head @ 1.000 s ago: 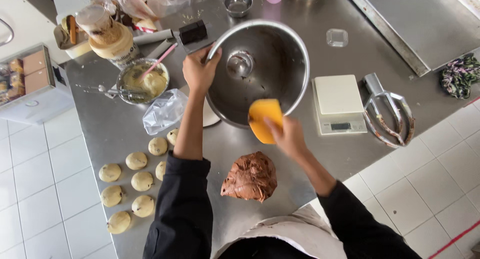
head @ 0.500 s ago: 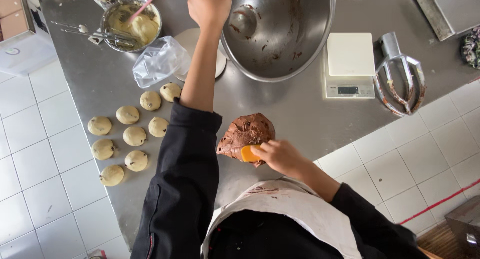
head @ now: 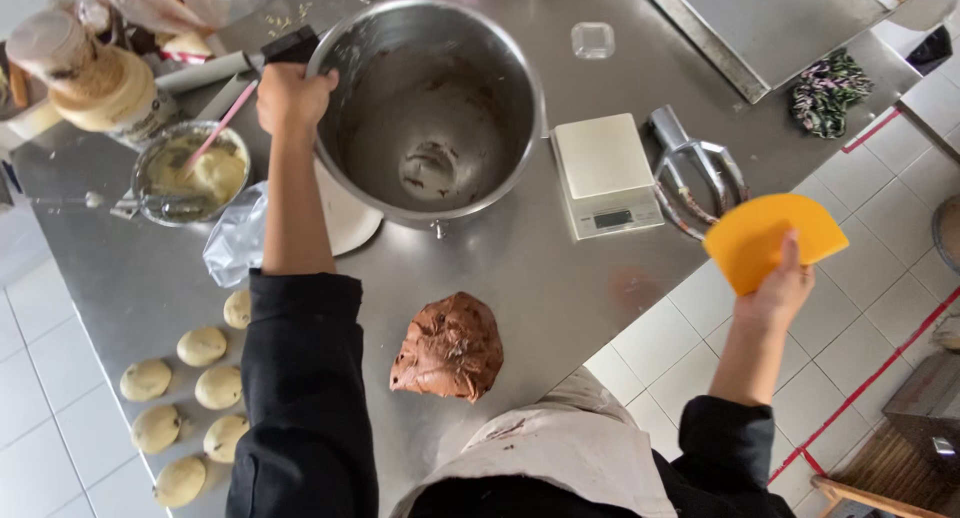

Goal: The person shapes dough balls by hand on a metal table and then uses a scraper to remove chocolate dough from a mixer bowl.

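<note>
My left hand [head: 290,96] grips the rim of a large steel mixing bowl [head: 430,118], which stands upright on the steel table [head: 560,298] with dark smears inside. Off the table's right edge, my right hand [head: 775,288] is raised and holds an orange dough scraper [head: 770,238]. A lump of brown chocolate dough [head: 448,348] lies on the table close to my body, touched by neither hand.
Several pale dough balls [head: 200,378] lie at the left. A small bowl of yellow cream [head: 190,173] with a pink spatula, a clear plastic bag [head: 238,238], a white scale [head: 605,173], a mixer paddle [head: 700,173] and a steel tray [head: 770,18] surround the bowl.
My right hand has lifted the scraper off the brown dough and swung it out to the right. The mixing bowl has come down from tilted to upright.
</note>
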